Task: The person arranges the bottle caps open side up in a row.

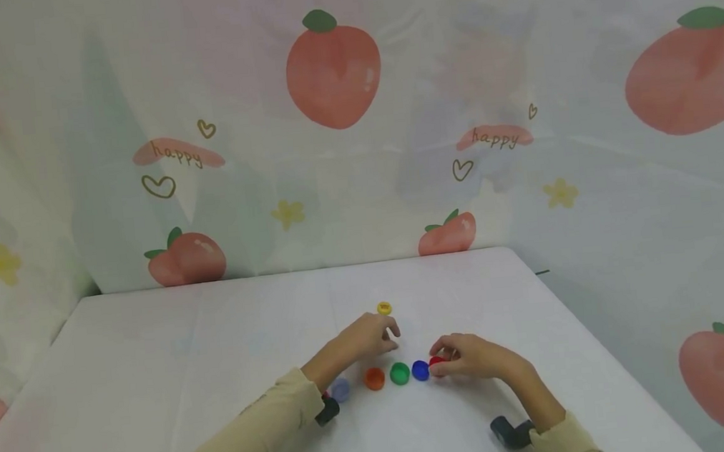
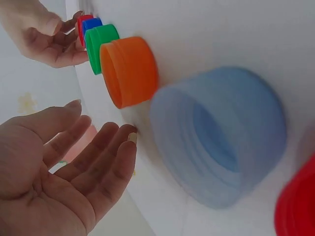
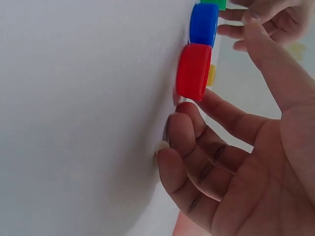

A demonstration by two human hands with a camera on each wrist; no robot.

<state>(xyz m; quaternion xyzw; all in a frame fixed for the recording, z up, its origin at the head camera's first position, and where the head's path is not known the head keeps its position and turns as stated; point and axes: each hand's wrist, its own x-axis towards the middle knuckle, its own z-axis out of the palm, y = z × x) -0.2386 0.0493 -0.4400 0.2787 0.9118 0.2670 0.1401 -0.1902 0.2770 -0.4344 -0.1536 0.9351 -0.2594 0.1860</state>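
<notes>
A row of plastic bottle caps lies open side up on the white table: light blue (image 1: 340,390), orange (image 1: 374,379), green (image 1: 399,374), blue (image 1: 421,371) and red (image 3: 193,71). My right hand (image 1: 473,358) is at the red cap on the right end, its index finger reaching behind the cap and its thumb held apart from it in the right wrist view. Above the orange and green caps hovers my left hand (image 1: 368,335), fingers loosely bent and holding nothing. Beyond it sits a yellow cap (image 1: 384,308). Another red cap (image 2: 299,209) shows at the row's left end, partly hidden by the sleeve in the head view.
The white-covered table (image 1: 218,353) meets a fruit-printed cloth backdrop (image 1: 345,184) at its far edge. Dark wrist-worn devices (image 1: 511,433) stick out below both forearms. The table's right edge slants down past the right arm.
</notes>
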